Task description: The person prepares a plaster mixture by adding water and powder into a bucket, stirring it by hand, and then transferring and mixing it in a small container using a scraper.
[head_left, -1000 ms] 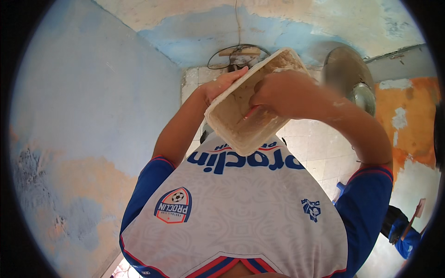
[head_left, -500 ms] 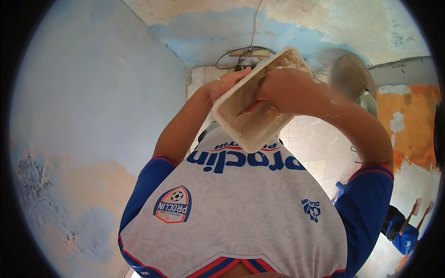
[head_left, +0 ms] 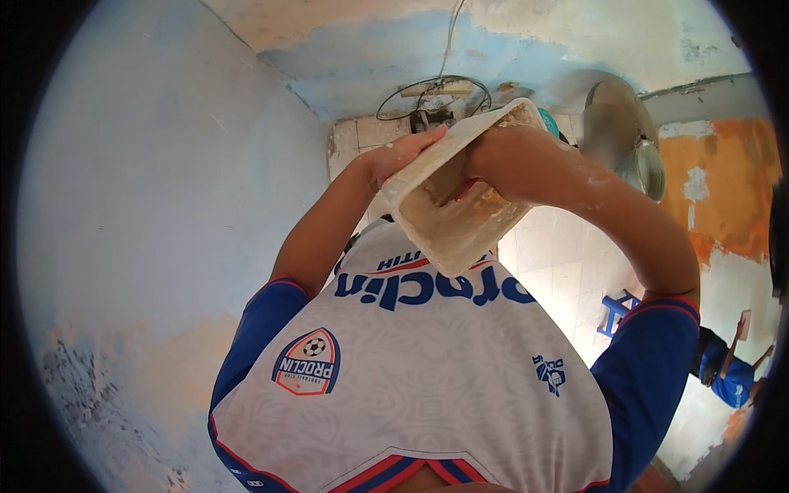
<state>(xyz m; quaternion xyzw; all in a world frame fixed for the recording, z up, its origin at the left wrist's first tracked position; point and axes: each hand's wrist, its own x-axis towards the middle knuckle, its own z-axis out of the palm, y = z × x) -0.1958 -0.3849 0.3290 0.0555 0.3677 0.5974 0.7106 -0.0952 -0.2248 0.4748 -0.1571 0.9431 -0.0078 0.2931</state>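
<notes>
A whitish rectangular plastic tub (head_left: 440, 246), smeared with pale paste inside, is held tilted before my chest. Its left rim is gripped by my left hand (head_left: 403, 156), thumb along the edge and the other fingers hidden under the tub. My right hand (head_left: 514, 160) reaches inside, curled around a flat scraper (head_left: 466, 191) with a red part showing below the fingers. Most of the scraper is hidden by the hand and the tub wall. Pale paste speckles both hands and my right forearm.
Patchy blue wall (head_left: 181, 164) rises on the left. Behind the tub lie a coiled black cable (head_left: 386, 97) and a teal item (head_left: 549, 123). A blurred round object (head_left: 612, 123) stands right. A blue stool (head_left: 615, 312) and a co-worker (head_left: 727, 370) holding a flat piece are farther right.
The tub has tipped a little more, with its far end slightly lower. My right hand has shifted slightly right and down inside it. More of the blue stool shows.
</notes>
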